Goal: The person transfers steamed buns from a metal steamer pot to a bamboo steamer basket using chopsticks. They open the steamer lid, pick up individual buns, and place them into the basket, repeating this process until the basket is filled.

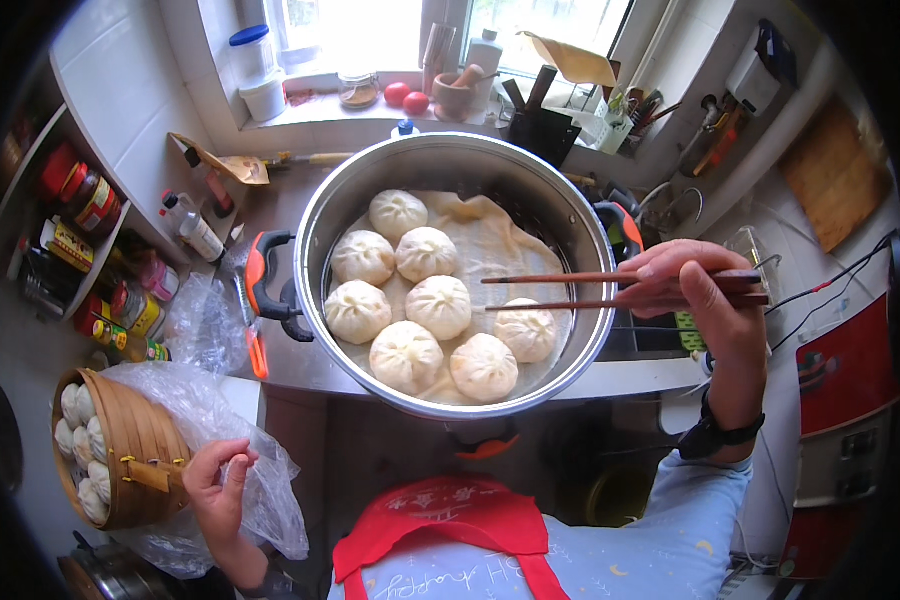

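My right hand (pixel 709 300) holds a pair of dark wooden chopsticks (pixel 570 278), whose tips are apart over the inside of a large stainless steel steamer pot (pixel 315 360). Several pleated steamed buns (pixel 438 307) sit on a damp-looking steamer cloth (pixel 487 232) in the pot. The lower chopstick passes just above the rightmost bun (pixel 526 334); I cannot tell whether they touch. My left hand (pixel 221 487), fingers loosely curled, appears to hold nothing. It is beside a bamboo steamer basket (pixel 139 442) with more buns (pixel 82 446) inside, and in front of a clear plastic bag (pixel 270 480).
Orange-and-black handles (pixel 259 274) stick out from the pot's sides. Sauce bottles (pixel 195 229) and shelved jars (pixel 90 199) stand left. On the windowsill are tomatoes (pixel 406 99) and a mortar with pestle (pixel 454 96). A knife block (pixel 540 131) stands behind the pot.
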Available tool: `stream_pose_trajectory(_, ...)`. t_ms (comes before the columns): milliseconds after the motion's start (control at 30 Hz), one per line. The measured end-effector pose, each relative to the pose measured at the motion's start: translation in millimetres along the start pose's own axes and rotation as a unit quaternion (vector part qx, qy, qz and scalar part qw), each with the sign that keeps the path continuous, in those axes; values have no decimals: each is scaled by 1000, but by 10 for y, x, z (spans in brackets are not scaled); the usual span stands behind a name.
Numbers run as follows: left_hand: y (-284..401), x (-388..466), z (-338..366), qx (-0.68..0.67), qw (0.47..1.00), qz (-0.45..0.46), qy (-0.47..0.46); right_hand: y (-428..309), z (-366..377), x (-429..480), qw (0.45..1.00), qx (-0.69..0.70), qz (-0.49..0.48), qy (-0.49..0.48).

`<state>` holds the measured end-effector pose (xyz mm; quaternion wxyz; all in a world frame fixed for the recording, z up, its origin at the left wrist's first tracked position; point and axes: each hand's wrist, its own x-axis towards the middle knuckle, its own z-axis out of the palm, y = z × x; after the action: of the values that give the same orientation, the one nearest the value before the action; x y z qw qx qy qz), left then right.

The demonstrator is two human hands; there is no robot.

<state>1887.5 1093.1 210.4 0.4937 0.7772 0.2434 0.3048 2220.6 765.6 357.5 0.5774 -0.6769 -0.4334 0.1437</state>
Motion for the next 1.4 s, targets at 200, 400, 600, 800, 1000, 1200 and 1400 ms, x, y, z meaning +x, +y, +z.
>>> stream_pose_trajectory(200,604,374,300,98,976,182,-70,-70,-128,-23,999,9,41,-31)
stream_pose_trajectory(400,1281,730,709,210,910,288,-212,125,-423,105,994,-1,6,-106)
stream_pose_trajectory(600,1667,1029,1358,242,831,318,-386,251,-459,291,985,34,11,-171)
stream_pose_trajectory(800,1833,1157,1838,400,694,284,-528,320,-536,367,979,48,34,-197)
stream_pose_trajectory(1000,1677,1133,2054,422,661,265,-561,489,-655,390,972,78,10,-219)
stream_pose_trajectory(1200,1636,1116,2079,437,659,274,-547,549,-705,400,970,85,-1,-229)
stream_pose_trajectory(1400,1565,1095,2060,397,704,321,-494,563,-739,395,971,82,-14,-226)
